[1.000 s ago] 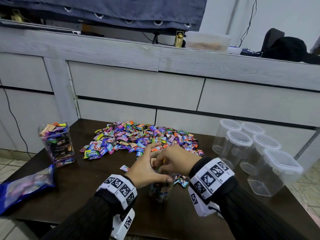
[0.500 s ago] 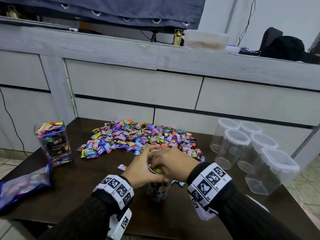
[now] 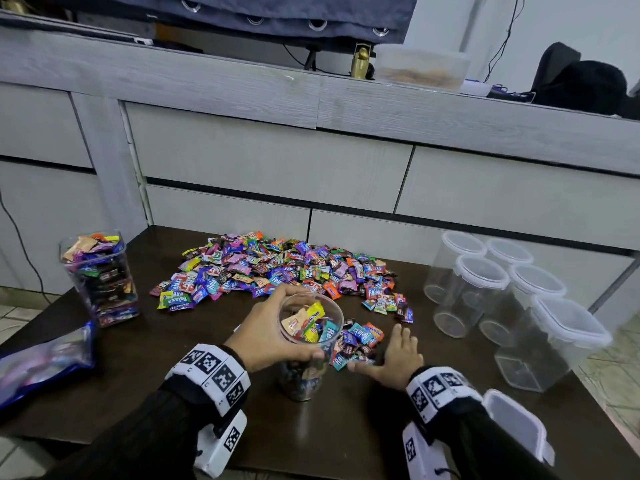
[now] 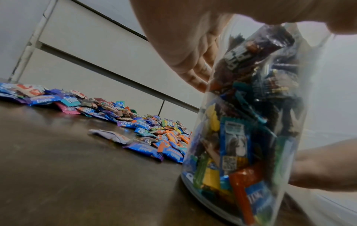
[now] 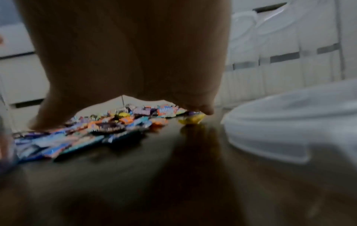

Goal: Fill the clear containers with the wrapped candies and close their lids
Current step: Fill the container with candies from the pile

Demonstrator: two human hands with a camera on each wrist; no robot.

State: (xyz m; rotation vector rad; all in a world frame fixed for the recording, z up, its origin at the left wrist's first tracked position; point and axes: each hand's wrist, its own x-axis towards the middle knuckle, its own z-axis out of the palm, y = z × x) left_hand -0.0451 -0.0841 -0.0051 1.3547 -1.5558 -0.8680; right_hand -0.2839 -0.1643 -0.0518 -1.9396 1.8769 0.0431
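Note:
A round clear container [image 3: 309,344] [image 4: 249,116], nearly full of wrapped candies and without a lid, stands on the dark table [image 3: 131,368]. My left hand [image 3: 273,332] grips it around the rim. My right hand [image 3: 398,355] lies flat and open on the table just right of it, its fingers spread beside a small clump of candies [image 3: 358,339] [image 5: 100,130]. A big pile of wrapped candies [image 3: 277,268] [image 4: 154,130] lies behind. A loose lid [image 3: 517,424] [image 5: 293,126] rests by my right forearm.
A square container full of candies [image 3: 100,277] stands at the left, with a blue candy bag [image 3: 45,358] in front of it. Several empty lidded containers [image 3: 498,299] cluster at the right. A grey drawer cabinet [image 3: 311,161] backs the table.
My right hand has come off the container's mouth and dropped to the table on its right. The left hand keeps its hold on the rim.

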